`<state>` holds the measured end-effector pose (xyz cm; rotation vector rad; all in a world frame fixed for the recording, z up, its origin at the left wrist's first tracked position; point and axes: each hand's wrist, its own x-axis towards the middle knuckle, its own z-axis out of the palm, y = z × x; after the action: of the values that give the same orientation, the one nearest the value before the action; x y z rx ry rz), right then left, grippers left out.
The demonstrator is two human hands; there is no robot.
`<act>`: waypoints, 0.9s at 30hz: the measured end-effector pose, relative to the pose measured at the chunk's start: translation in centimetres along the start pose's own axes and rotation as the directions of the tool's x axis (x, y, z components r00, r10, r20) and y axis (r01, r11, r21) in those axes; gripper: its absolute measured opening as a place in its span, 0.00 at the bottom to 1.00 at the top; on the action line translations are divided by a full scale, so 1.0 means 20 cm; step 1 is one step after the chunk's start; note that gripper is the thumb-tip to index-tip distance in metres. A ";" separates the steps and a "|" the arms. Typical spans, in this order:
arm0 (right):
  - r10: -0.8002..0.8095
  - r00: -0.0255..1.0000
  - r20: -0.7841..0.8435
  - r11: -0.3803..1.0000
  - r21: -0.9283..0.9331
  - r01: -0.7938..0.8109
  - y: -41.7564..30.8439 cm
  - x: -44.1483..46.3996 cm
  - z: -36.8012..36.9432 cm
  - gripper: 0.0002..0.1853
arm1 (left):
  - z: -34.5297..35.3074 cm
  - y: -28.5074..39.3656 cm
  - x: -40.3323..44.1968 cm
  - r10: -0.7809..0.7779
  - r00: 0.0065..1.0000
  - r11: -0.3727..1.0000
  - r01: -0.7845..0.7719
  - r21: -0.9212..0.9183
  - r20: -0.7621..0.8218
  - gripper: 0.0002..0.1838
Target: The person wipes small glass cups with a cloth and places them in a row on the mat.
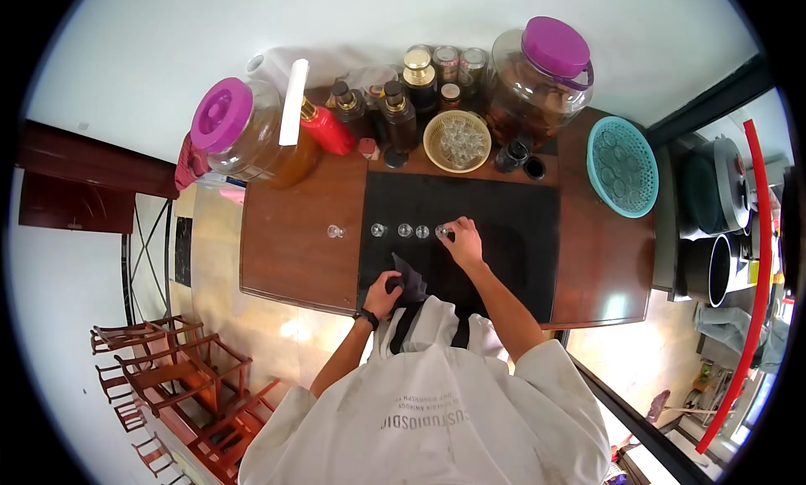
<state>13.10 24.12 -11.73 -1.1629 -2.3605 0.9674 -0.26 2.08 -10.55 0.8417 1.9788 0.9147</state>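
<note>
We seem to have the small glasses [405, 231] lined up across the desk [294, 267] for easy reach, our right hand [466, 243] pinching the rightmost glass [442, 232] on the black mat [512, 263] while our left hand [382, 294], apart from it, curls around a dark cloth [410, 280], probably to hold it bunched.

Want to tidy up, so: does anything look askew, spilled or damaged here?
Mildly, yes: the leftmost glass is off the black mat that bears the other four glasses, so the row looks uneven. I see no spill or breakage; fine cracks would be too small to tell.
</note>
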 end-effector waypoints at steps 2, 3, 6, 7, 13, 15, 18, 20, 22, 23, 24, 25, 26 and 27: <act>0.004 1.000 0.000 0.998 0.065 -0.004 0.02 0.00 -0.03 0.06 | 0.01 0.00 0.00 -0.023 1.000 1.000 0.023 -0.001 0.009 0.18; 0.002 1.000 -0.008 0.991 0.134 -0.001 0.03 0.00 -0.05 0.05 | 0.01 0.00 0.01 -0.031 0.999 0.999 0.032 -0.016 0.018 0.18; -0.046 0.996 -0.075 0.984 0.167 0.058 0.00 0.10 -0.17 0.06 | 0.01 -0.04 0.03 -0.047 0.998 0.998 0.049 -0.048 0.034 0.18; -0.097 0.980 -0.175 0.982 0.146 0.123 -0.01 0.16 -0.19 0.06 | 0.01 -0.04 0.04 -0.045 0.998 0.997 0.047 -0.061 0.033 0.18; -0.088 0.934 -0.347 0.995 -0.081 0.064 -0.07 0.55 -0.28 0.08 | 0.01 -0.05 0.04 -0.050 0.998 0.996 0.053 -0.078 0.034 0.16; 0.081 0.947 -0.312 0.953 -0.255 -0.165 -0.07 0.63 -0.26 0.11 | 0.00 -0.05 0.04 -0.057 0.998 0.995 0.059 -0.075 0.025 0.16; 0.220 0.952 -0.211 0.920 -0.279 -0.275 -0.10 0.67 -0.27 0.13 | -0.01 -0.04 0.01 -0.088 0.996 0.976 0.090 -0.198 0.019 0.15; 0.267 0.942 -0.205 0.915 -0.254 -0.314 -0.10 0.68 -0.26 0.13 | -0.03 -0.02 0.00 -0.079 0.996 0.966 0.084 -0.243 0.030 0.14; 0.213 0.958 -0.193 0.917 -0.300 -0.264 -0.11 0.67 -0.27 0.13 | -0.04 0.01 -0.02 -0.083 0.996 0.954 0.089 -0.288 0.034 0.14; 0.165 0.969 -0.182 0.912 -0.346 -0.220 -0.12 0.67 -0.28 0.12 | -0.04 0.02 -0.02 -0.083 0.996 0.939 0.093 -0.331 0.045 0.14; 0.158 0.968 -0.195 0.913 -0.345 -0.219 -0.11 0.68 -0.28 0.12 | -0.04 0.02 -0.01 -0.069 0.997 0.941 0.079 -0.329 0.041 0.14; 0.136 0.977 -0.161 0.902 -0.388 -0.190 -0.10 0.70 -0.27 0.12 | -0.04 0.02 -0.02 -0.055 0.998 0.933 0.065 -0.355 0.040 0.14; 0.115 0.985 -0.125 0.889 -0.430 -0.158 -0.09 0.70 -0.26 0.11 | -0.04 0.02 -0.02 -0.041 0.998 0.923 0.053 -0.382 0.038 0.14; 0.108 0.985 -0.132 0.890 -0.428 -0.155 -0.07 0.70 -0.26 0.11 | -0.04 0.05 -0.03 -0.032 0.999 0.924 0.042 -0.380 0.032 0.14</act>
<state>6.60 36.81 -6.98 -1.5104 -2.5105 0.3985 -0.36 1.90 -9.13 0.5863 1.7080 1.2102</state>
